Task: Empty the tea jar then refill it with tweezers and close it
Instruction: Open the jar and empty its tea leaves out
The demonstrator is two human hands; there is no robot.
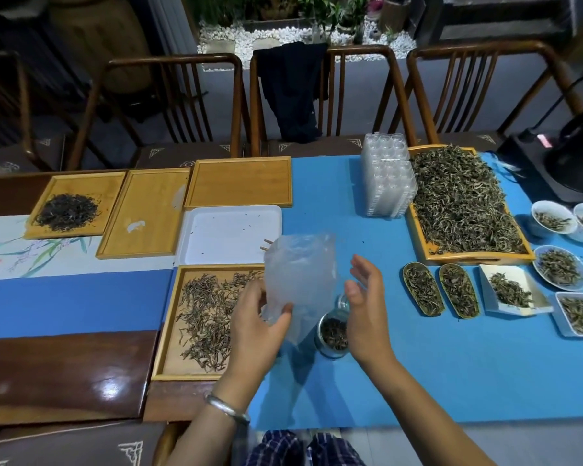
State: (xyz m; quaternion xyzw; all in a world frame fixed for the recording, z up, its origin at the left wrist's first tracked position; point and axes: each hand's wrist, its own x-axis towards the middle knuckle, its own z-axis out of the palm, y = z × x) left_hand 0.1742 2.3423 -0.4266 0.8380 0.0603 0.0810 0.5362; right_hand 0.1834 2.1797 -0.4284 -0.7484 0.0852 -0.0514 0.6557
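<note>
A small round jar (332, 334) stands open on the blue cloth (401, 375) of the table, between the two hands, with dark tea leaves inside. It looks like clear glass with a shiny rim: probably light, hard, smooth and breakable, best gripped around its sides. The left hand (256, 317) pinches a thin, crinkly, translucent plastic bag (300, 274) that stands up limp above the jar. The right hand (364, 297) hovers open just beside the jar, fingers relaxed, holding nothing. A wooden tray (169, 331) of long dry leaves lies left.
</note>
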